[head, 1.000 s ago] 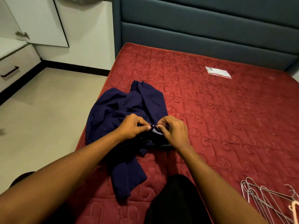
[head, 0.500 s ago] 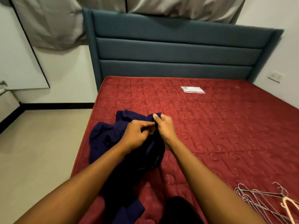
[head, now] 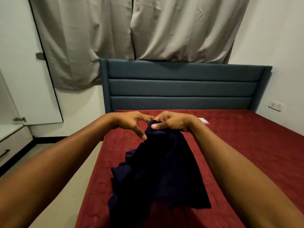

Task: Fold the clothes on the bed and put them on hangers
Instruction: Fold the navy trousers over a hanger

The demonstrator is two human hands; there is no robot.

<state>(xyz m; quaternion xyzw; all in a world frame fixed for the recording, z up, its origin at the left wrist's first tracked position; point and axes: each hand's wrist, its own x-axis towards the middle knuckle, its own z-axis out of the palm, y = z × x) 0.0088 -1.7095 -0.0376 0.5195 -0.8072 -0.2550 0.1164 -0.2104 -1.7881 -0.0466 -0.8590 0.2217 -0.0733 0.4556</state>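
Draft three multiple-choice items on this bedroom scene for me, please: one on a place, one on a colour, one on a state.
1. Where does the white packet lie?
A on the floor
B on the mattress near the headboard
C on the drawer unit

2. What colour is the mattress?
A red
B grey
C green

3. How is the navy garment placed?
A lying flat and folded
B on a hanger
C held up by its top edge in the right hand

Answers:
1. B: the packet lies on the red surface just behind the right wrist.
2. A: the quilted surface is deep red.
3. C: the right fingers pinch the garment's top while the rest hangs toward the bed.
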